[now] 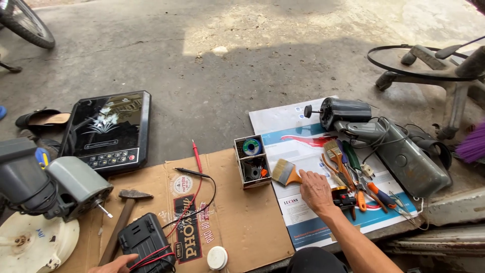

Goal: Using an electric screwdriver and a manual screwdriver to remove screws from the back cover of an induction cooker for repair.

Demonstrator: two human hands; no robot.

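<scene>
The right hand (317,191) lies flat, fingers open, touching the paintbrush (285,173) on the poster (303,210). The left hand (118,264) rests open by the black meter (144,241). Pinch the brush's handle, not its hairs.

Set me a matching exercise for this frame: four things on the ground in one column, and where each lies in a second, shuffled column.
Things:
1. induction cooker
2. hammer
3. paintbrush
4. white cap

Places:
A. on the poster, just beyond the right hand
B. on bare concrete, above the cardboard
C. near the cardboard's front edge
D. on the cardboard's left part, beside the black multimeter

Pairs: 1-B, 2-D, 3-A, 4-C
</scene>
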